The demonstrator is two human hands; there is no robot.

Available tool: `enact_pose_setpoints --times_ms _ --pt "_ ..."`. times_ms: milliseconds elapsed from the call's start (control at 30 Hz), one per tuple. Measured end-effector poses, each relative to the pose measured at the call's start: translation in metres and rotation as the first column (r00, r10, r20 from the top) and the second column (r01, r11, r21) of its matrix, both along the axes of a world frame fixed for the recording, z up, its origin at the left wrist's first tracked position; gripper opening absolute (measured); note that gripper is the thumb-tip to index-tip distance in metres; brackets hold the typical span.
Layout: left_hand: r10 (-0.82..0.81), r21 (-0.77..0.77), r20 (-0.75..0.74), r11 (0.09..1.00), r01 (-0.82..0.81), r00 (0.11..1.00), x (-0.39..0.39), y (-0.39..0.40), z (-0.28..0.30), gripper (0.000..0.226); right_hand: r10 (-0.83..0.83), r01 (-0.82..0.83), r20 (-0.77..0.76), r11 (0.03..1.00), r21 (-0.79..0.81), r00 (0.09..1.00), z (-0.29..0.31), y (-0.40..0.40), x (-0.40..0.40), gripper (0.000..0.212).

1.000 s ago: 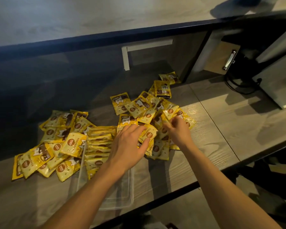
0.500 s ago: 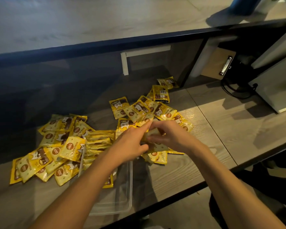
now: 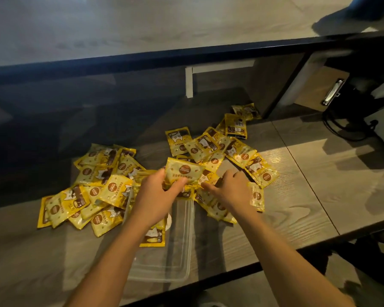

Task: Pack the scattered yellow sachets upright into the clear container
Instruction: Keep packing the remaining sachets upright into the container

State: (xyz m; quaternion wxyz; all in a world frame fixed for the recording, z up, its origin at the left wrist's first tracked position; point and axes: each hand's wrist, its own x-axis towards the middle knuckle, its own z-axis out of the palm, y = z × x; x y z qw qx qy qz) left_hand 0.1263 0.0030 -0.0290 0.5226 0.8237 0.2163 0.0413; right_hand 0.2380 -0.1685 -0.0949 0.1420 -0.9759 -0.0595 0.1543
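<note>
My left hand [image 3: 157,196] grips a small stack of yellow sachets [image 3: 183,173], fingers curled round its left edge and thumb pressed along the bottom, holding it just above the far end of the clear container [image 3: 182,258]. My right hand [image 3: 228,191] reaches into the loose pile of sachets [image 3: 237,151] just beyond my fingertips; its fingers are bent down onto the packets, but I cannot tell whether they have pinched one.

The container sits below my left wrist, a row of sachets standing on edge at its far left corner and one sachet [image 3: 153,237] lying flat against its near wall.

My worry is the stack. The packets look slick, and gripped along one edge they could fan out and slide apart as I lower them. If that happens they would land flat, or knock over the standing row. The light container might also skid under a push.
</note>
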Motion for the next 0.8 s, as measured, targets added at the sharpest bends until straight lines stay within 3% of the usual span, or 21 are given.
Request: enact_pose_setpoints --times_ms 200,367,567,733,800 --pt "0.073 -0.096 0.006 0.993 -0.073 0.997 -0.002 0.009 -0.001 0.007 0.022 -0.027 0.065 0.997 0.07 0.998 -0.005 0.007 -0.004 0.059" --pt "0.087 -0.136 -0.007 0.987 -0.087 0.996 0.0 0.009 0.002 0.006 -0.006 -0.055 0.145 0.909 0.413 0.989 0.016 -0.015 -0.006 0.039" --pt "-0.009 -0.183 -0.01 0.983 0.007 1.0 0.006 0.009 0.008 0.011 0.051 -0.022 -0.032 0.804 0.595 0.998 0.065 -0.044 -0.003 0.083" --pt "-0.187 -0.161 -0.017 0.97 0.182 0.982 0.007 0.005 0.015 0.02 0.219 -0.166 -0.025 0.804 0.572 0.975 0.103 -0.048 0.003 0.062" --pt "-0.186 -0.173 0.002 0.968 0.184 0.983 0.006 0.004 0.018 0.02 0.333 -0.272 -0.008 0.783 0.559 0.943 0.114 -0.043 0.004 0.065"
